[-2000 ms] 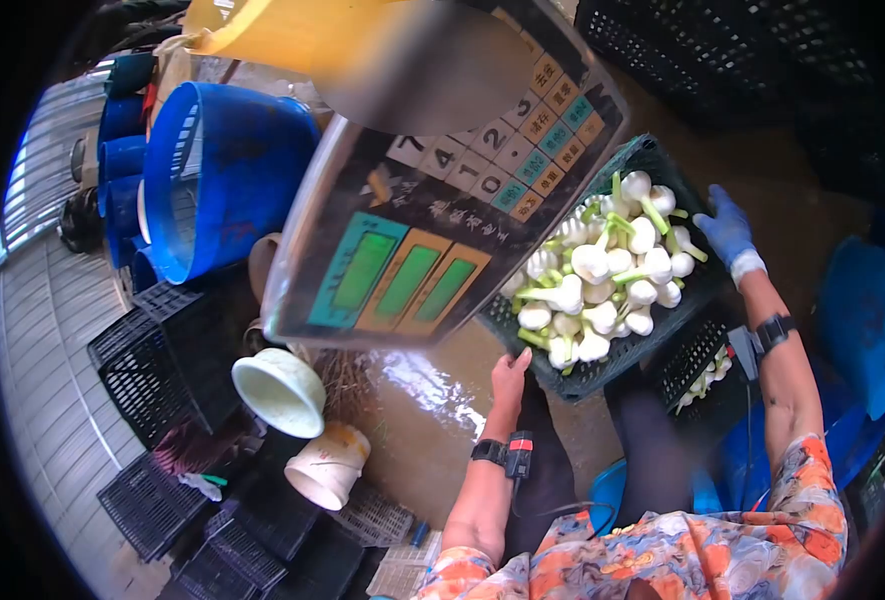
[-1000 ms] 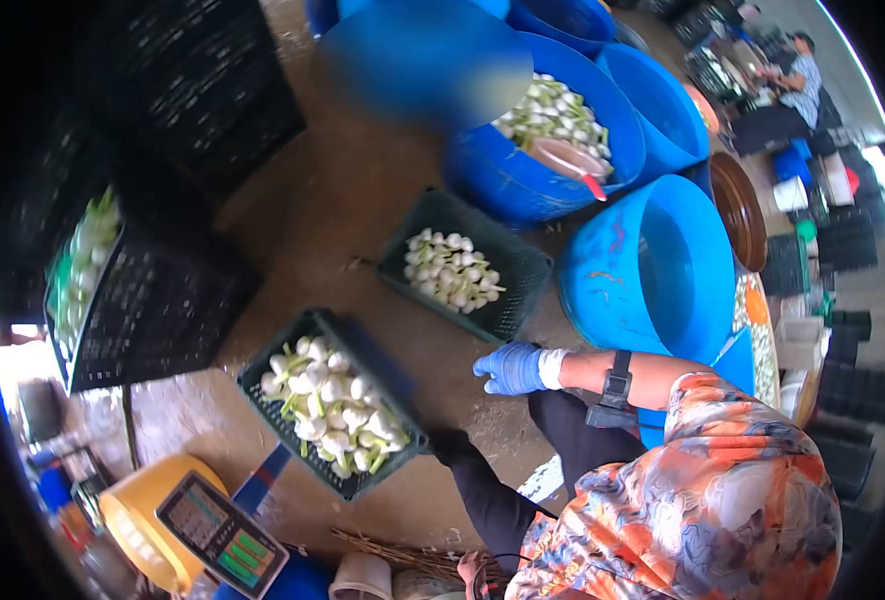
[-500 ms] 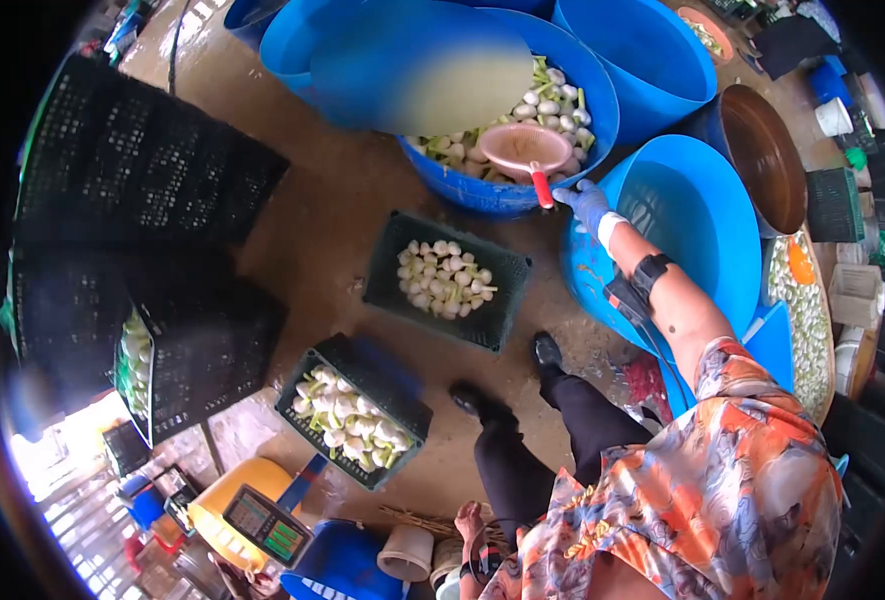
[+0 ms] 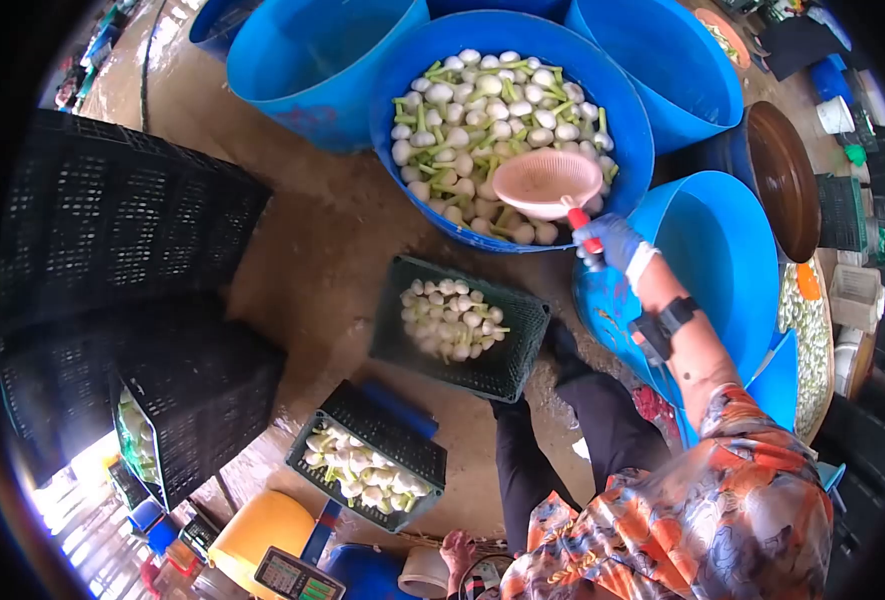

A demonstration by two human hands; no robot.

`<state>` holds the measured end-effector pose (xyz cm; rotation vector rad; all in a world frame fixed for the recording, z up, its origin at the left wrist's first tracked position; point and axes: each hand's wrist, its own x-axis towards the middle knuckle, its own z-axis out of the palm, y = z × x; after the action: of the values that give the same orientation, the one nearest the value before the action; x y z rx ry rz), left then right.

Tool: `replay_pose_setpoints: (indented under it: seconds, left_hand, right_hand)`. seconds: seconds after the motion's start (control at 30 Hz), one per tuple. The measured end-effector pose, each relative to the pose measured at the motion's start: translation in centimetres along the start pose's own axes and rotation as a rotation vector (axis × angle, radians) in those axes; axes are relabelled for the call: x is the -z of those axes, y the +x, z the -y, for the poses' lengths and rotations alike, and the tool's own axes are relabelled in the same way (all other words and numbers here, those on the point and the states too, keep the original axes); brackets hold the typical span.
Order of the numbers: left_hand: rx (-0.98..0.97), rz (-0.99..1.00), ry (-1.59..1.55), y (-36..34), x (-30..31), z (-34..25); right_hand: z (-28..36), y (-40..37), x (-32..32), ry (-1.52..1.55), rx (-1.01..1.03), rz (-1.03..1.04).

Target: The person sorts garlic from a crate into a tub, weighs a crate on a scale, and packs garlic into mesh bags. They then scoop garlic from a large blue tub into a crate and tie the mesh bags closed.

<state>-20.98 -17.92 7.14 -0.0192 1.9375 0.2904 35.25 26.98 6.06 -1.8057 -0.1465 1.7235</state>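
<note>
My right hand [image 4: 607,243], in a thin bluish glove, is closed round the red handle of a pink strainer [image 4: 547,178]. The strainer's bowl sits over white bulbs with green stems [image 4: 482,120] in a large blue tub [image 4: 642,140]; no bulbs show in its bowl. My left hand [image 4: 457,548] hangs low beside my body, its fingers partly spread, and I see nothing in it. In front of my feet is a dark green crate [image 4: 522,335] with a layer of bulbs. A second crate [image 4: 437,480], fuller with bulbs, stands to its lower left.
Blue tubs stand around the filled one: left [image 4: 312,60], upper right [image 4: 662,50] and beside my right arm [image 4: 727,250]. A brown vat [image 4: 782,180] is further right. Stacked black crates [image 4: 122,210] line the left. A scale display [image 4: 297,580] is at lower left.
My right hand has moved from the tub's rim to the strainer's handle and closed on it. A blurred blue-and-yellow shape over the tub is gone. The view has shifted slightly.
</note>
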Motion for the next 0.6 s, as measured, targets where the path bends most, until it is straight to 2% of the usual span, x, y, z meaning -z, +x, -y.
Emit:
replay_pose_setpoints:
  seconds: [0.03, 0.1, 0.13, 0.2, 0.23, 0.3, 0.37, 0.43, 0.5, 0.6]
  left_hand:
    - [0.017, -0.006, 0.009, -0.1, 0.0, -0.3]
    - [0.063, -0.054, 0.062, -0.3, -0.5, -1.0]
    - [0.102, -0.035, 0.031, 0.4, 0.1, 0.4]
    - [0.151, -0.082, 0.007, -0.5, -2.0, 0.5]
    - [0.172, -0.098, 0.002, -1.2, -3.1, 0.5]
    - [0.194, -0.12, -0.026, -2.7, -6.0, 0.6]
    - [0.202, -0.126, -0.059, -4.2, -8.6, 0.1]
    - [0.208, -0.12, -0.086, -5.6, -10.8, -0.4]
    - [0.216, -0.12, -0.102, -6.9, -12.1, -0.9]
    - [0.22, -0.13, -0.122, -8.4, -12.9, -1.5]
  right_hand:
    - [0.8, 0.1, 1.5, -0.127, 0.038, -0.017]
    - [4.6, 0.5, 2.3, -0.676, -0.1, -0.219]
    - [6.2, 0.1, 2.2, -0.685, -0.115, -0.216]
    - [9.1, 0.5, 1.5, -1.129, 0.03, -0.054]
    - [9.4, 1.6, 1.1, -1.129, 0.012, -0.051]
    - [10.5, 4.7, -0.4, -1.342, 0.126, 0.088]
    - [9.7, 10.1, -1.6, -1.48, 0.09, 0.114]
    - [7.8, 15.5, -1.8, -1.333, -0.131, 0.153]
    - [5.1, 19.7, -1.7, -1.665, 0.203, 0.079]
    - [2.9, 23.8, -2.4, -1.554, 0.14, 0.008]
